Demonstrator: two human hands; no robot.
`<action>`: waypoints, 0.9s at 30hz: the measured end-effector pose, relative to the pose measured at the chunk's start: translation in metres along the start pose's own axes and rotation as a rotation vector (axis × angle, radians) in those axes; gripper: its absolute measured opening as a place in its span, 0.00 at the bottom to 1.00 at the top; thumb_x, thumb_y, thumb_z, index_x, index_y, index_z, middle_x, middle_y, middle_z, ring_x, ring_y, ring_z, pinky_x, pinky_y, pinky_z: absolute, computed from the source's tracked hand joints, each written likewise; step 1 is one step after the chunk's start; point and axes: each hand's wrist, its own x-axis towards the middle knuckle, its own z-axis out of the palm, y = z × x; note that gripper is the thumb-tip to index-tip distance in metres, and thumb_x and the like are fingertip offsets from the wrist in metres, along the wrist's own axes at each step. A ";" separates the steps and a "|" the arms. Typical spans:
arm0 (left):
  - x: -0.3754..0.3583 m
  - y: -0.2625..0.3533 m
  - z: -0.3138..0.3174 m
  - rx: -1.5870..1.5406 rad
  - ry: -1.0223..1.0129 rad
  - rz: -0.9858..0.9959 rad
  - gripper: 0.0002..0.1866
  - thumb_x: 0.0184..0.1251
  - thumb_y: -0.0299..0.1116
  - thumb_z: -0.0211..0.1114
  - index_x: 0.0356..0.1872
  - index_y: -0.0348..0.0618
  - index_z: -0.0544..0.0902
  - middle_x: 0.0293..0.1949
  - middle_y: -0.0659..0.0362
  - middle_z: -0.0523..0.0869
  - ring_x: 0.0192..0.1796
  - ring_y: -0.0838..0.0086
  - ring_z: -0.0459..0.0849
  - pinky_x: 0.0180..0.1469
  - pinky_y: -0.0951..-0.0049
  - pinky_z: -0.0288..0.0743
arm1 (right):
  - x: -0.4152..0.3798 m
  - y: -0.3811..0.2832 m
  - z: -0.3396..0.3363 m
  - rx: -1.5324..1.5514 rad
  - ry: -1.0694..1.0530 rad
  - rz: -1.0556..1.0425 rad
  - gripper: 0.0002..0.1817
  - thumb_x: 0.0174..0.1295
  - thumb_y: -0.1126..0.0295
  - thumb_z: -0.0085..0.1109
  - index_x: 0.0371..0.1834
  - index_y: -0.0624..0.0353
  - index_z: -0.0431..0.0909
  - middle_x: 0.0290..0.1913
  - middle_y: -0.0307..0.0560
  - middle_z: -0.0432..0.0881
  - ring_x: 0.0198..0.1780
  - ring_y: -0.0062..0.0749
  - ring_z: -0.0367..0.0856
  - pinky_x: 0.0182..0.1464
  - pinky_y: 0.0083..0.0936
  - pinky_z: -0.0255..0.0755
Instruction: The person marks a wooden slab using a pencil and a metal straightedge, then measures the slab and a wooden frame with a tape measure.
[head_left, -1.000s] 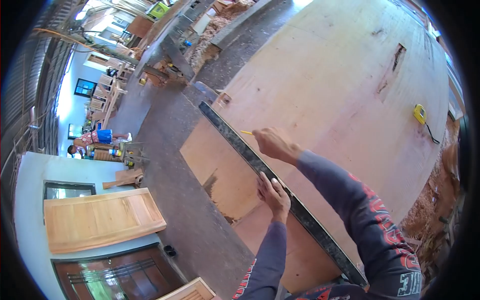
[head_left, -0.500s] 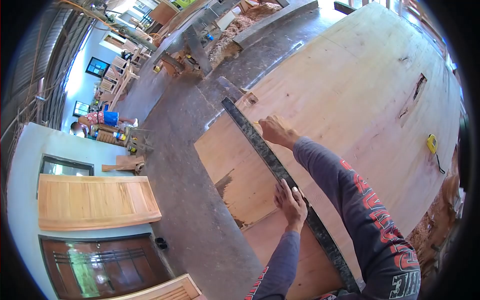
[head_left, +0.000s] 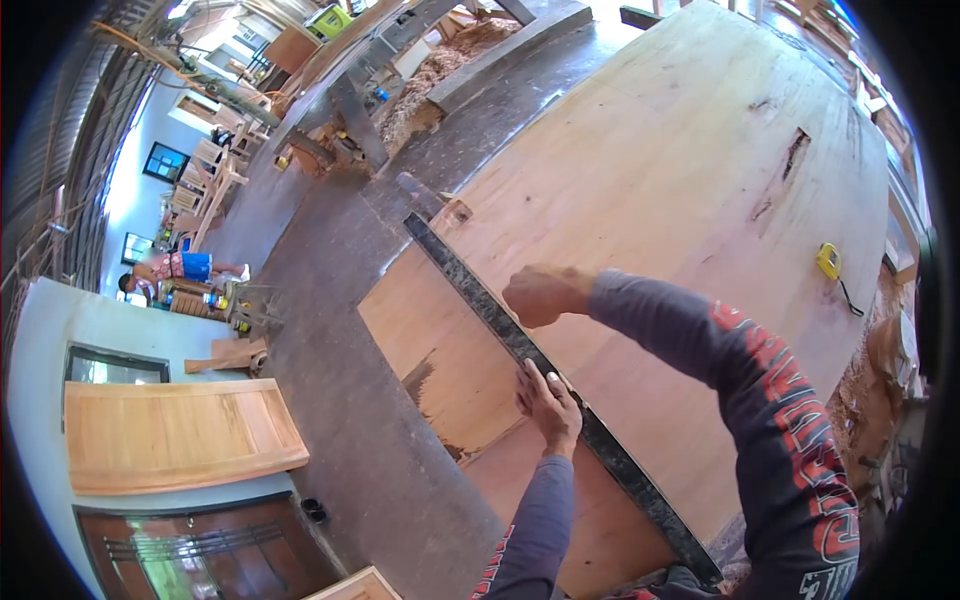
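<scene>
A long dark straight bar lies diagonally across a large plywood sheet. My left hand rests on the middle of the bar, fingertips on its surface and fingers slightly apart. Farther up, my right hand is closed beside the bar's right edge, over the plywood; what it holds is hidden by the fingers. A yellow tape measure with a black strap lies on the right part of the sheet. A dark split marks the wood above it.
A light wooden panel and a dark door are at the lower left. Another person is at the far left near wooden furniture. A workbench leg and wood shavings are beyond the concrete floor.
My right hand has moved down along the bar, toward my left hand, with the elbow bent more. The camera view has shifted slightly. My left hand stays on the bar.
</scene>
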 end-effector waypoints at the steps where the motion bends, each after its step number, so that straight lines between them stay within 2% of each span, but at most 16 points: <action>1: 0.000 0.000 0.000 -0.003 -0.005 -0.003 0.33 0.83 0.46 0.42 0.80 0.37 0.56 0.78 0.38 0.60 0.81 0.46 0.55 0.78 0.39 0.41 | -0.010 0.001 -0.016 -0.024 0.192 -0.049 0.10 0.54 0.74 0.59 0.36 0.63 0.86 0.28 0.59 0.85 0.31 0.55 0.86 0.37 0.47 0.78; 3: -0.001 0.000 0.001 -0.010 -0.024 -0.020 0.32 0.83 0.46 0.42 0.80 0.38 0.55 0.78 0.37 0.60 0.81 0.45 0.54 0.78 0.40 0.40 | -0.041 0.003 -0.056 0.150 0.415 0.070 0.09 0.58 0.76 0.57 0.40 0.63 0.84 0.25 0.58 0.83 0.28 0.56 0.83 0.34 0.47 0.75; 4: 0.000 0.000 0.001 -0.013 -0.030 -0.034 0.32 0.83 0.46 0.42 0.80 0.39 0.55 0.78 0.36 0.59 0.81 0.45 0.54 0.78 0.41 0.40 | -0.062 -0.011 -0.101 0.351 0.447 0.231 0.09 0.61 0.76 0.56 0.43 0.63 0.83 0.24 0.57 0.81 0.27 0.56 0.81 0.33 0.47 0.74; 6: 0.001 0.000 0.000 -0.017 -0.002 0.004 0.33 0.83 0.46 0.42 0.80 0.38 0.55 0.77 0.35 0.60 0.80 0.45 0.55 0.78 0.41 0.40 | -0.119 -0.027 -0.115 0.335 0.459 0.218 0.09 0.63 0.76 0.57 0.44 0.62 0.83 0.24 0.57 0.81 0.27 0.55 0.81 0.32 0.46 0.74; 8: 0.004 -0.001 0.000 -0.015 0.025 0.041 0.33 0.83 0.46 0.42 0.80 0.36 0.56 0.76 0.34 0.61 0.79 0.45 0.57 0.78 0.42 0.44 | -0.190 -0.057 -0.092 0.378 0.529 0.177 0.11 0.62 0.76 0.58 0.47 0.61 0.84 0.25 0.56 0.81 0.27 0.53 0.82 0.32 0.44 0.75; 9: 0.004 -0.003 0.000 0.000 0.026 0.051 0.33 0.83 0.46 0.42 0.80 0.35 0.56 0.76 0.34 0.62 0.79 0.44 0.58 0.77 0.43 0.46 | -0.234 -0.082 -0.079 0.419 0.245 0.364 0.13 0.62 0.77 0.58 0.50 0.61 0.83 0.24 0.56 0.81 0.27 0.53 0.82 0.32 0.43 0.77; 10: 0.003 -0.002 -0.001 -0.006 0.015 0.048 0.33 0.83 0.46 0.42 0.79 0.35 0.56 0.75 0.33 0.63 0.78 0.44 0.59 0.77 0.43 0.47 | -0.277 -0.102 -0.046 0.460 0.162 0.363 0.15 0.62 0.77 0.57 0.53 0.62 0.82 0.26 0.55 0.82 0.28 0.51 0.83 0.32 0.42 0.78; 11: 0.003 0.000 -0.001 -0.016 0.016 0.053 0.33 0.83 0.46 0.42 0.79 0.34 0.56 0.74 0.33 0.63 0.77 0.44 0.59 0.76 0.44 0.49 | -0.321 -0.125 -0.005 0.540 0.193 0.345 0.16 0.58 0.77 0.53 0.50 0.62 0.78 0.27 0.58 0.81 0.29 0.57 0.82 0.30 0.47 0.75; 12: 0.001 0.000 0.002 -0.037 0.053 0.075 0.33 0.83 0.47 0.42 0.78 0.34 0.57 0.74 0.35 0.64 0.77 0.44 0.60 0.76 0.43 0.49 | -0.353 -0.154 0.001 0.545 -0.002 0.478 0.17 0.59 0.77 0.54 0.53 0.62 0.77 0.28 0.58 0.82 0.30 0.56 0.84 0.31 0.47 0.77; 14: 0.000 0.003 0.007 -0.016 0.042 0.044 0.33 0.84 0.48 0.40 0.79 0.35 0.56 0.76 0.38 0.63 0.79 0.46 0.58 0.77 0.45 0.46 | -0.396 -0.195 0.021 0.671 0.075 0.622 0.20 0.63 0.74 0.54 0.59 0.64 0.76 0.29 0.58 0.83 0.32 0.56 0.85 0.32 0.48 0.78; 17: -0.003 0.006 -0.001 0.035 -0.005 0.009 0.33 0.84 0.49 0.38 0.81 0.39 0.54 0.78 0.44 0.61 0.81 0.53 0.55 0.79 0.49 0.43 | -0.404 -0.212 0.040 0.584 0.073 0.691 0.22 0.62 0.74 0.54 0.60 0.64 0.75 0.29 0.58 0.83 0.32 0.56 0.85 0.31 0.48 0.77; 22: -0.001 0.006 0.001 0.049 -0.002 -0.003 0.33 0.84 0.49 0.38 0.81 0.39 0.54 0.79 0.44 0.60 0.81 0.52 0.55 0.79 0.48 0.44 | -0.368 -0.190 0.049 0.505 0.058 0.559 0.21 0.57 0.76 0.55 0.56 0.65 0.75 0.28 0.58 0.82 0.30 0.56 0.85 0.31 0.49 0.76; 25: -0.002 0.005 -0.001 0.028 -0.015 0.007 0.33 0.84 0.50 0.37 0.81 0.39 0.53 0.79 0.43 0.59 0.81 0.51 0.54 0.79 0.45 0.42 | -0.362 -0.191 0.046 0.463 -0.034 0.555 0.18 0.57 0.75 0.55 0.51 0.68 0.75 0.27 0.59 0.82 0.30 0.56 0.85 0.31 0.50 0.76; 27: -0.002 0.004 0.000 0.017 -0.011 0.008 0.33 0.84 0.49 0.37 0.81 0.39 0.53 0.79 0.44 0.59 0.81 0.52 0.54 0.79 0.46 0.42 | -0.363 -0.193 0.048 0.423 -0.063 0.537 0.18 0.57 0.75 0.54 0.52 0.66 0.75 0.23 0.57 0.80 0.27 0.55 0.84 0.28 0.50 0.74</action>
